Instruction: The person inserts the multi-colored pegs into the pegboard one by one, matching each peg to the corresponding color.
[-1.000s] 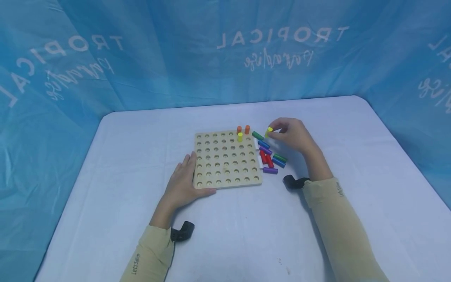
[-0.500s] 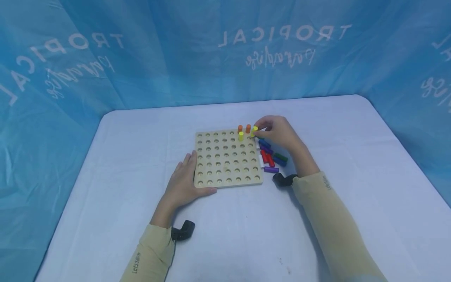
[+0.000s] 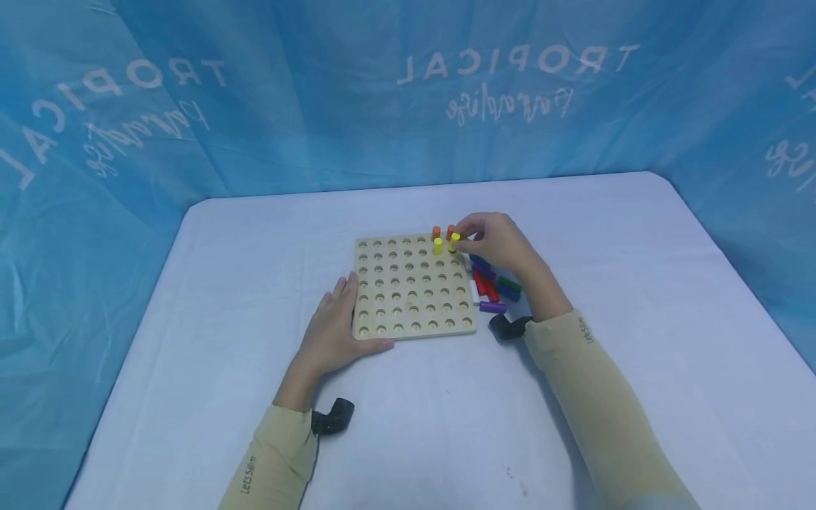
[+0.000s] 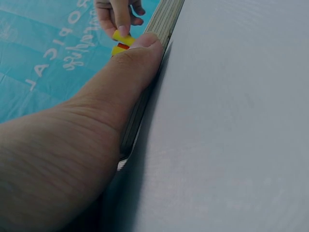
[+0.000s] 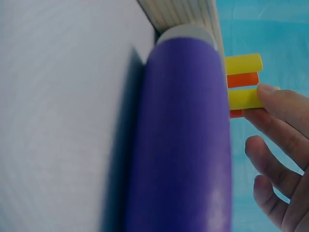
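A square wooden pegboard with rows of holes lies on the table. My left hand rests against its near left corner, fingers straight along the left side and thumb along the front edge. At the far right corner, my right hand pinches a yellow peg between thumb and index finger. That peg stands upright at a second-row hole, its lower end right at the board in the right wrist view. Beside it stands another yellow peg. Two orange pegs stand behind them, one being this orange peg.
Loose pegs lie along the board's right side: a purple peg, a white peg, red pegs, and blue and green ones partly under the right hand. White cloth covers the table. A blue printed curtain hangs behind.
My right hand has carried the yellow peg left from over the loose pegs to the board, then slightly nearer and down at the second row. The left hand stays in place.
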Demonstrator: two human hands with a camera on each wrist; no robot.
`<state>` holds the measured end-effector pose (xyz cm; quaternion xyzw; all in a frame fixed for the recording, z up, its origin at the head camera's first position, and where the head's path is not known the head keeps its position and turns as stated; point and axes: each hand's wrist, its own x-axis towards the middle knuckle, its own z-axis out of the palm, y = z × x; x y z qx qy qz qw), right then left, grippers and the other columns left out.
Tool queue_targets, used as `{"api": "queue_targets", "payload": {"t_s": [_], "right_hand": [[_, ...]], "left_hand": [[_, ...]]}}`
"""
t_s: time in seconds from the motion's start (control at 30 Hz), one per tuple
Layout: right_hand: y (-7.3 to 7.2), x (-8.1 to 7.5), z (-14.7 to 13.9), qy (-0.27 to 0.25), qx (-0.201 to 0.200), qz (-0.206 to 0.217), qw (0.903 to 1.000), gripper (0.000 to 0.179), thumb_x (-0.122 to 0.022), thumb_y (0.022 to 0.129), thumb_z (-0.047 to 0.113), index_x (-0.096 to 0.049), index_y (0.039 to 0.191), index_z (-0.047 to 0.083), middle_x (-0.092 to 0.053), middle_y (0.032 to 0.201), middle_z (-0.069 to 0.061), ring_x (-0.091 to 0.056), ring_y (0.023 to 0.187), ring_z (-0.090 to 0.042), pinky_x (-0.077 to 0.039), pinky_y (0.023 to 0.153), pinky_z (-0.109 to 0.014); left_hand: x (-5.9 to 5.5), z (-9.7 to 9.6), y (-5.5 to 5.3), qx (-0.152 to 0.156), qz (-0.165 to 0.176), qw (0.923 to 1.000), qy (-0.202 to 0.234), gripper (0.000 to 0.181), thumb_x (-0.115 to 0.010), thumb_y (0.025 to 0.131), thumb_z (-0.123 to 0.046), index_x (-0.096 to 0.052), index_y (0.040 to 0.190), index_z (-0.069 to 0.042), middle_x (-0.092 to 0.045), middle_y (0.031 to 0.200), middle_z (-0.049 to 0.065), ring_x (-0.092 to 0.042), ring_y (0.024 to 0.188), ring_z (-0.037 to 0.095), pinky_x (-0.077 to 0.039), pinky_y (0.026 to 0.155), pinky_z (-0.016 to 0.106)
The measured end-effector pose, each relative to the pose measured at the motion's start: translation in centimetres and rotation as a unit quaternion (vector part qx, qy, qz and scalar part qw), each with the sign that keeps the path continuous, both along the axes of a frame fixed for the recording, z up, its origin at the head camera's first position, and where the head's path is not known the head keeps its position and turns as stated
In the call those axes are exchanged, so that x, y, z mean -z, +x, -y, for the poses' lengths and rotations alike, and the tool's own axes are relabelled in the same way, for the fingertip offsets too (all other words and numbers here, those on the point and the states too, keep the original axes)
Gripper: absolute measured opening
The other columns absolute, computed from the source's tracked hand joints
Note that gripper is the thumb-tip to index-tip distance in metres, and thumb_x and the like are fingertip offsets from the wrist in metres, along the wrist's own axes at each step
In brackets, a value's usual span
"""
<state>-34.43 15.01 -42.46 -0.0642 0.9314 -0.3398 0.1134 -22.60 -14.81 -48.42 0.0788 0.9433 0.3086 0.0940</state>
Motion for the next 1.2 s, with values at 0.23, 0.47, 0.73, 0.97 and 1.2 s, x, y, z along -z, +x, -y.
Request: {"api": "queue_targets", "payload": {"t_s": [0.23,0.47,0.73,0.97,1.2], "right_hand": [[-0.1,0.1,-0.1,0.010,-0.001,-0.002,0.9999,0.026,-0.077,0.087,0.026,-0.071,0.113,0.021,-0.069,0.114,0.001,-0.059,0.106,-0.021,-0.052,0.093,-0.043],[-0.2,0.3,-0.3,0.027,-0.005,-0.001,0.9996,0.027,-0.078,0.086,0.027,-0.071,0.111,0.020,-0.070,0.111,0.001,-0.059,0.104,-0.022,-0.052,0.090,-0.041],[-0.2,0.6,-0.3,0.009,-0.013,0.009,0.9998,0.028,-0.079,0.085,0.026,-0.071,0.112,0.021,-0.070,0.111,0.001,-0.061,0.105,-0.021,-0.052,0.093,-0.042],[-0.4,-0.1,-1.6,-0.005,-0.011,0.021,0.9997,0.033,-0.072,0.091,0.037,-0.069,0.121,0.022,-0.067,0.121,0.001,-0.056,0.116,-0.023,-0.051,0.100,-0.047],[-1.1,-0.1,-3.9,-0.029,0.037,0.001,0.9989,0.035,-0.062,0.098,0.038,-0.066,0.126,0.018,-0.063,0.130,-0.004,-0.054,0.119,-0.026,-0.050,0.101,-0.048]], "left_hand": [[-0.1,-0.1,0.0,0.002,-0.002,1.0000,-0.005,0.138,-0.081,0.065,-0.070,-0.001,0.161,-0.012,-0.006,0.169,0.007,-0.001,0.157,0.024,-0.004,0.129,0.044],[-0.1,-0.1,0.0,-0.002,0.006,1.0000,-0.006,0.139,-0.081,0.064,-0.070,0.001,0.161,-0.014,-0.005,0.169,0.008,-0.001,0.157,0.025,-0.006,0.128,0.048],[-0.1,-0.2,0.0,-0.007,0.009,0.9999,-0.004,0.139,-0.081,0.063,-0.071,0.001,0.161,-0.015,-0.005,0.169,0.009,-0.002,0.157,0.027,-0.007,0.128,0.050],[0.0,-0.2,0.0,-0.004,0.004,1.0000,-0.002,0.139,-0.081,0.064,-0.070,0.000,0.161,-0.013,-0.006,0.169,0.008,-0.002,0.157,0.025,-0.006,0.128,0.047],[-0.2,-0.2,0.1,-0.003,0.008,1.0000,0.000,0.138,-0.080,0.064,-0.070,0.000,0.161,-0.013,-0.005,0.169,0.008,-0.001,0.157,0.026,-0.005,0.128,0.047]]}}
